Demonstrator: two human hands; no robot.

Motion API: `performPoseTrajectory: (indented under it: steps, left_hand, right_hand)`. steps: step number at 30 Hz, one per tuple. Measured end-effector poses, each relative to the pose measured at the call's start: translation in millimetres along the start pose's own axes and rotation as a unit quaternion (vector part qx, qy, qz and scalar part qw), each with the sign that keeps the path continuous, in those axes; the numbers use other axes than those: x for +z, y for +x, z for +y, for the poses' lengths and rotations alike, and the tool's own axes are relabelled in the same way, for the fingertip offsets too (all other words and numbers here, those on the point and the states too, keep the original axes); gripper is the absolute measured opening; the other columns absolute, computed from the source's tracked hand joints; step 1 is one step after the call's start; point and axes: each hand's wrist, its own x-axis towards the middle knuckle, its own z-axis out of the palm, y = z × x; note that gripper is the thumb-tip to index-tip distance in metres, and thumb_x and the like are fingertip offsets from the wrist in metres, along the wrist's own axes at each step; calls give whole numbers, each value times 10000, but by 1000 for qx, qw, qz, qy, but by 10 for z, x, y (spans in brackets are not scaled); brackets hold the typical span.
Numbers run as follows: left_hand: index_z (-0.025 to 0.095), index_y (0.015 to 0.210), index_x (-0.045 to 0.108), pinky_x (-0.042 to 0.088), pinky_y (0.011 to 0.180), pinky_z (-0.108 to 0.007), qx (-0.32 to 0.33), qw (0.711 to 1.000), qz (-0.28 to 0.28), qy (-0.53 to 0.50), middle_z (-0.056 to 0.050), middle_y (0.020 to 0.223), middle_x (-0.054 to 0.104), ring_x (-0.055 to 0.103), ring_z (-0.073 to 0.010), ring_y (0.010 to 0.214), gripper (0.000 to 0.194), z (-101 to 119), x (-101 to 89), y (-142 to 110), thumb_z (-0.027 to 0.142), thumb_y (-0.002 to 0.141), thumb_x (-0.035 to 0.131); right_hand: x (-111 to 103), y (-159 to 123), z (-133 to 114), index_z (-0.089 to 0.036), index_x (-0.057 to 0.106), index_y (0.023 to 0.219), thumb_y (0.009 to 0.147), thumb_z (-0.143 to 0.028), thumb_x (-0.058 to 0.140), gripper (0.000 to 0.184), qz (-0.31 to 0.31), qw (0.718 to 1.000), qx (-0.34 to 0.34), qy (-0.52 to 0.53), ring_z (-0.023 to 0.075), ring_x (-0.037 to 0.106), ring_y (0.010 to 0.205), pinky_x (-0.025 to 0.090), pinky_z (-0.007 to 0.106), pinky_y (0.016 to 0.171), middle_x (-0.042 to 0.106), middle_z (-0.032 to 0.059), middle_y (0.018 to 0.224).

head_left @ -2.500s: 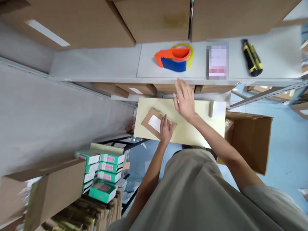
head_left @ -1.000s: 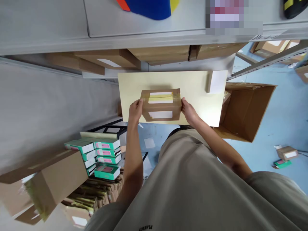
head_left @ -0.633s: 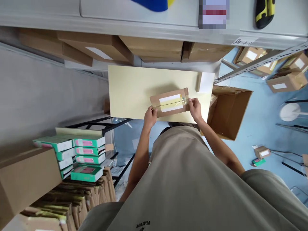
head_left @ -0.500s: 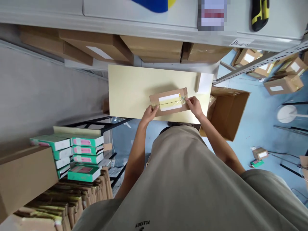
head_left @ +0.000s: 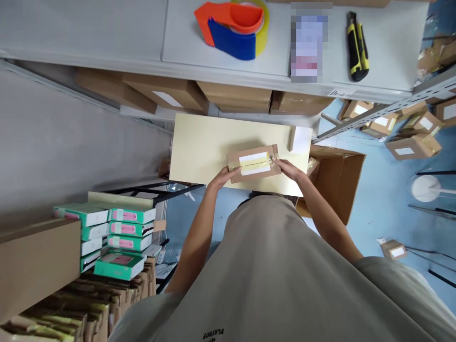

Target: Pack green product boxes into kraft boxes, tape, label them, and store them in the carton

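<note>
A small cardboard box (head_left: 253,176) with a white label and a strip of clear tape along its top is at the pale yellow board (head_left: 199,142). My left hand (head_left: 221,178) grips its left end, the thumb lying over the top. At the other end my right hand (head_left: 288,169) holds the box, thumb near the end of the tape. The other fingers of both hands are partly hidden. Whether the box rests on the board or is lifted slightly, I cannot tell. A small white box (head_left: 301,139) stands at the board's right end.
Above, a grey shelf carries a tape dispenser (head_left: 233,31) and a utility knife (head_left: 357,47). Brown cartons (head_left: 235,97) fill the level beneath. An open carton (head_left: 338,183) stands right of the board. Green boxes (head_left: 119,265) and folded cardboard (head_left: 71,313) are at lower left.
The view has tilted up, showing more of the upper shelf. Both hands still hold the box; the thumbs now lie flatter along its top.
</note>
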Motion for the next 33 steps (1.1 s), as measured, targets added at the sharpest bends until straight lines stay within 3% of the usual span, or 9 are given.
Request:
performPoseTrajectory:
  steps: [5,8,11,16,20,23,26,29,33]
  left_hand:
    - [149,1429,717,518,1268,-564,50,997,0,62,-195,1491,756,669,-413,1453,982,43,-133,-148,670,647,1005]
    - [131,1452,675,548,1231,-553,71,991,29,105,-219,1497,742,700,-397,1399,1016,41,-191,-102,599,619,1021]
    - [153,1493,644,541,1231,-527,91,980,96,148,-203,1507,736,703,-372,1388,1014,9,-151,49,531,630,1016]
    - [216,1612,584,557,1193,-528,45,954,208,212,-193,1497,749,741,-353,1346,895,-67,23,255,410,797,899]
    - [248,1665,550,569,1167,-591,14,950,206,234,-187,1424,792,777,-377,1298,838,-72,-11,206,327,862,779]
    - [249,1711,491,545,1221,-589,71,942,227,235,-174,1558,719,738,-388,1389,815,25,-112,138,331,928,700]
    - [242,1740,417,478,1293,-621,136,925,272,228,-162,1706,591,631,-400,1529,725,228,-107,173,323,1034,557]
    - [186,1691,475,451,1319,-609,191,921,245,233,-189,1711,578,594,-397,1561,624,510,98,332,339,1087,512]
    - [195,1592,613,491,1296,-561,236,913,177,283,-176,1636,654,646,-363,1505,538,866,579,571,380,1089,562]
  right_hand:
    - [2,-189,5,-194,833,1262,810,-584,948,608,-40,995,-86,-38,357,756,1309,522,544,1267,858,129,1287]
    - [-4,-199,19,-224,772,1384,760,-520,970,718,-60,989,-130,-46,354,724,1365,522,543,1265,810,122,1410]
    - [41,-55,78,-230,691,1498,733,-444,950,835,-9,983,-155,-100,362,658,1460,495,558,1286,756,121,1506]
    - [218,217,283,-280,455,1724,763,-269,791,1017,109,963,-101,-224,443,592,1533,479,670,1277,624,98,1689]
    - [246,188,311,-265,440,1753,778,-167,705,1015,113,947,-50,-297,513,608,1510,468,745,1262,500,117,1784]
    - [32,117,129,-258,529,1711,877,-138,620,848,153,936,-72,-308,473,592,1544,421,719,1331,478,95,1800]
    - [-382,181,-201,-235,574,1675,989,-162,544,691,228,918,-109,-306,412,499,1633,369,684,1390,475,89,1803]
    - [-822,446,-555,-189,589,1649,1000,-161,589,649,264,894,-109,-344,410,446,1663,324,694,1407,442,132,1815]
    - [-1188,917,-852,-86,588,1624,928,-67,667,701,238,864,-61,-439,441,475,1632,341,703,1384,456,235,1781]
